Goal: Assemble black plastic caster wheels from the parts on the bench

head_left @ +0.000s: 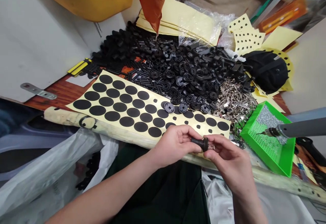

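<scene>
A short black part sits between the two hands, just above the near edge of the worktop, its long axis running roughly left to right and tipping slightly down toward the right. The left hand is closed on its narrower end, thumb along the near side; the right hand is pinched in around the wider, collared end, where a small metal piece shows between the fingertips. Both hands are equally near, so the collared end is where they meet; how the metal seats there is too small to tell. Just beyond lies a pale sheet of black discs, slanting across the reddish wood, with a heap of black parts behind it and a pile of metal pieces to the right. Farther right, an electric screwdriver reaches over a green tray. A pale padded roll lines the near edge, and a yellow bin overhangs the far left.
</scene>
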Available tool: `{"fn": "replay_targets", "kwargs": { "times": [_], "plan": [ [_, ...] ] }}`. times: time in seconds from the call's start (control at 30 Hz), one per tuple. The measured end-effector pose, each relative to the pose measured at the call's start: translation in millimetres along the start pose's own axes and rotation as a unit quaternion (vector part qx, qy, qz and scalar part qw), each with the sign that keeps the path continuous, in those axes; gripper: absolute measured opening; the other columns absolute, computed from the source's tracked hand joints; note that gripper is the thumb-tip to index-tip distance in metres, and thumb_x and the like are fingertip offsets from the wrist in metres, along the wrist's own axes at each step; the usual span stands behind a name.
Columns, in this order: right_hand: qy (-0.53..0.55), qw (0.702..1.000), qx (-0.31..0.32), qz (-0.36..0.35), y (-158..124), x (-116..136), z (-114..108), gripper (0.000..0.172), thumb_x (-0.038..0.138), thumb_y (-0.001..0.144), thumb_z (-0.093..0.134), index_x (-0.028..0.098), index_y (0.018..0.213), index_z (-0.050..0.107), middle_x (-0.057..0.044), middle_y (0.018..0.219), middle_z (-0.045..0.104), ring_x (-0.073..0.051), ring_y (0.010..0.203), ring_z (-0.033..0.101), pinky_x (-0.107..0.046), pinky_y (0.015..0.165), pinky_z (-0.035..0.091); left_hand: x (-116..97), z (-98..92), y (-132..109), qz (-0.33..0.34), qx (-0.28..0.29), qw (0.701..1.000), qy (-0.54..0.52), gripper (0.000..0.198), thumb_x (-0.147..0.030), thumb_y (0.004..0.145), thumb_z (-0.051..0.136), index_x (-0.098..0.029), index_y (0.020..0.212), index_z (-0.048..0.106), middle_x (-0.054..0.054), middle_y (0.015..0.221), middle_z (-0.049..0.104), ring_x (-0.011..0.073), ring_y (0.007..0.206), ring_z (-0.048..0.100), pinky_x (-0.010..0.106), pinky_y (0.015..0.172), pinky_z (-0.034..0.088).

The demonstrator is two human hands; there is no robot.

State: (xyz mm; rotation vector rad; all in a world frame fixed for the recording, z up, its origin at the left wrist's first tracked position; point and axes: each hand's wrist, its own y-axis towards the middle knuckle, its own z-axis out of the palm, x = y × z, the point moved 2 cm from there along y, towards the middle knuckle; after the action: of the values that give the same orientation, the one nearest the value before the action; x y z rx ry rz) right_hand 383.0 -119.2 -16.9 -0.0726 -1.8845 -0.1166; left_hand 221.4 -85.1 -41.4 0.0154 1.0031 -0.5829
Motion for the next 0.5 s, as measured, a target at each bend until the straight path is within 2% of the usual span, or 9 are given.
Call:
{"fn": "replay_targets", "kwargs": {
  "times": [0.1, 0.17, 0.23, 0.37, 0.43, 0.5],
  "plan": [
    [-0.002, 1.000, -0.015, -0.003, -2.3, 3.6, 3.4, 0.027, 0.031, 0.062, 0.086, 0.023, 0.085, 0.076, -0.005, 0.084, 0.074, -0.019, 0.075, 0.070, -0.031, 0.070, 0.060, -3.3, -0.2, -0.9, 0.005, 0.001, 1.000, -0.010, 0.021, -0.001, 0.060, 0.069, -0.013, 0.077, 0.068, 0.000, 0.071, 0.071, 0.0121, 0.069, 0.068, 0.024, 0.070, 0.055],
    [0.008, 0.999, -0.031, 0.022, -3.1, 4.8, 7.2, 0.028, 0.033, 0.060, 0.087, 0.022, 0.084, 0.076, -0.005, 0.082, 0.074, -0.019, 0.072, 0.070, -0.031, 0.069, 0.061, -1.7, 1.0, -1.4, 0.011, -0.013, 1.000, -0.002, 0.019, -0.001, 0.062, 0.068, -0.013, 0.076, 0.067, 0.000, 0.071, 0.071, 0.0125, 0.069, 0.069, 0.024, 0.070, 0.056],
    [0.034, 0.996, -0.038, 0.076, -3.5, 3.0, 12.0, 0.030, 0.039, 0.061, 0.085, 0.019, 0.080, 0.074, -0.005, 0.071, 0.073, -0.018, 0.062, 0.068, -0.030, 0.060, 0.059, 2.3, 2.1, -1.9, 0.030, -0.035, 0.999, 0.016, 0.016, -0.003, 0.064, 0.068, -0.014, 0.077, 0.066, 0.000, 0.073, 0.071, 0.0132, 0.070, 0.069, 0.025, 0.071, 0.056],
    [0.054, 0.986, -0.002, 0.158, -5.1, -3.9, 18.3, 0.041, 0.056, 0.069, 0.075, 0.015, 0.069, 0.069, -0.002, 0.047, 0.061, -0.013, 0.042, 0.056, -0.025, 0.043, 0.050, 10.1, 2.5, -4.0, 0.100, -0.071, 0.990, 0.071, 0.015, -0.004, 0.067, 0.064, -0.014, 0.078, 0.066, 0.000, 0.075, 0.071, 0.0130, 0.071, 0.069, 0.023, 0.068, 0.055],
    [0.015, 0.988, -0.004, 0.155, -6.3, -4.6, 13.7, 0.044, 0.058, 0.072, 0.071, 0.014, 0.070, 0.069, -0.003, 0.049, 0.062, -0.014, 0.043, 0.056, -0.025, 0.042, 0.049, 12.3, 1.9, -4.7, 0.105, -0.069, 0.989, 0.073, 0.016, -0.004, 0.068, 0.064, -0.015, 0.079, 0.067, 0.000, 0.075, 0.071, 0.0127, 0.070, 0.069, 0.022, 0.068, 0.055],
    [-0.044, 0.994, -0.026, 0.101, -6.9, -1.1, 4.3, 0.042, 0.054, 0.071, 0.074, 0.015, 0.087, 0.072, -0.007, 0.068, 0.071, -0.016, 0.055, 0.063, -0.026, 0.047, 0.052, 12.8, 1.2, -4.7, 0.088, -0.061, 0.993, 0.055, 0.016, -0.005, 0.068, 0.065, -0.015, 0.081, 0.067, 0.000, 0.074, 0.071, 0.0126, 0.071, 0.069, 0.022, 0.070, 0.056]
  ]
}}
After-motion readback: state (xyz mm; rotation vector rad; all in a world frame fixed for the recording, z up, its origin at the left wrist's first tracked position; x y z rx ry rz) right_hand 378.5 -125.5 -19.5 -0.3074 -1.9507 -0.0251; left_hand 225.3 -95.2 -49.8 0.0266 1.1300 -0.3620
